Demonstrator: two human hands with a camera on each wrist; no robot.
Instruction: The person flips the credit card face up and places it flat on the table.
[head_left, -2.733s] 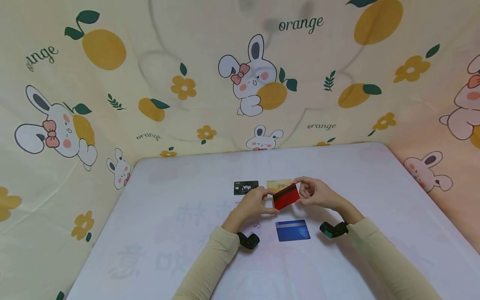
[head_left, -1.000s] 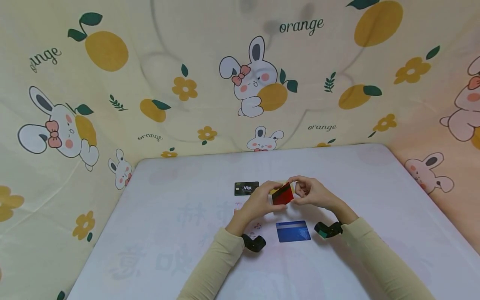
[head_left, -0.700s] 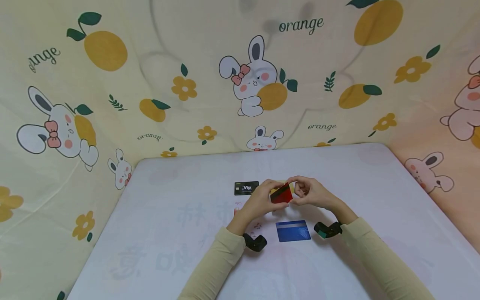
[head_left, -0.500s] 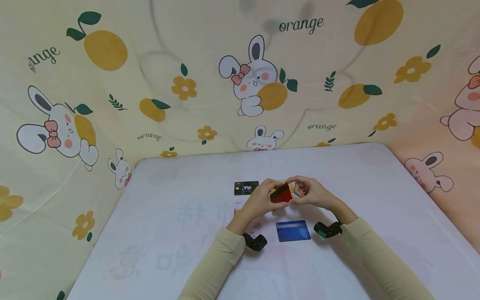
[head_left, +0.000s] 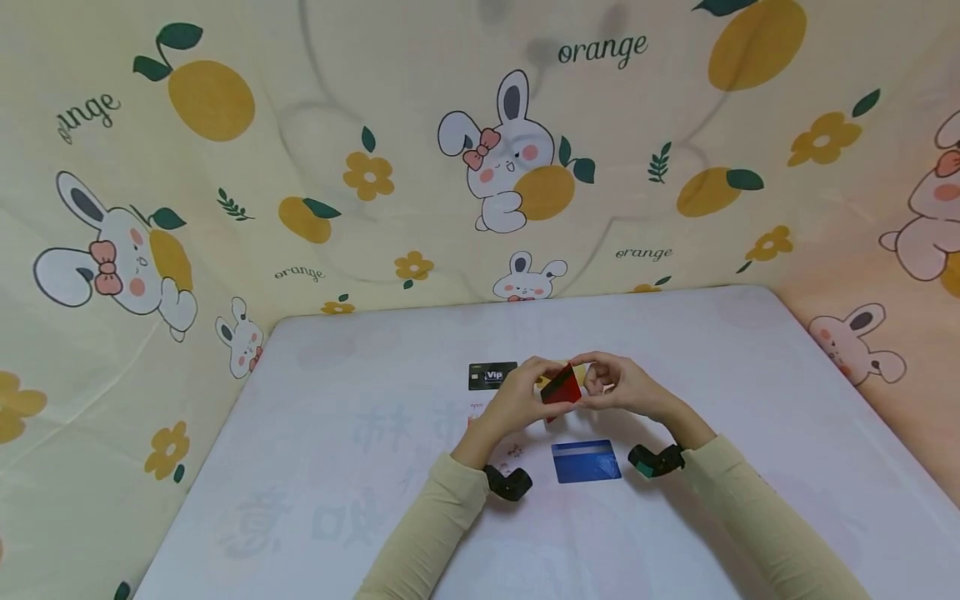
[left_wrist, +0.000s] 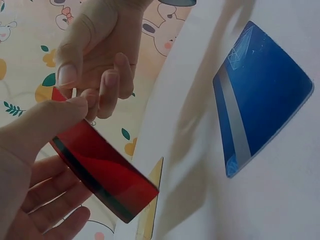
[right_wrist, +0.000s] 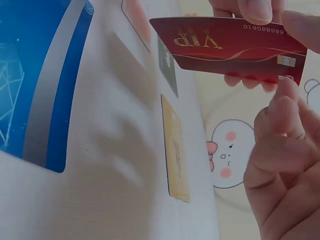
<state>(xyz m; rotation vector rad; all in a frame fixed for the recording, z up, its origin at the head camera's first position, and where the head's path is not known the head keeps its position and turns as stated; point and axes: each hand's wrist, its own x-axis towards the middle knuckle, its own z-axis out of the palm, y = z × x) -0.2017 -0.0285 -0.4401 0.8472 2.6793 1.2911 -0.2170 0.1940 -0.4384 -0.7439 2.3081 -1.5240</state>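
A red bank card (head_left: pixel 564 388) is held up over the table between both hands. My left hand (head_left: pixel 516 398) grips it along its long edges, thumb on one edge and fingers on the other. My right hand (head_left: pixel 628 388) pinches one end of it, near the gold chip in the right wrist view. That view shows the red face (right_wrist: pixel 215 45) with mirrored-looking VIP lettering; the left wrist view shows the back (left_wrist: pixel 107 170) with a dark stripe. A blue card (head_left: pixel 587 462) lies nearer the body. Behind the hands, a gold card (right_wrist: pixel 175 150) is partly hidden in the head view.
A black VIP card (head_left: pixel 483 377) lies left of the gold one. A pale card with pinkish print (head_left: pixel 476 408) is mostly covered by the left forearm. The white table (head_left: pixel 337 400) meets a printed cloth backdrop (head_left: pixel 420 225).
Compared with 2.7 s ago, the hands are closer together and the left hand reaches farther over the red card, which has turned more steeply. Lately it tilts slightly more. Cards on the table stay put.
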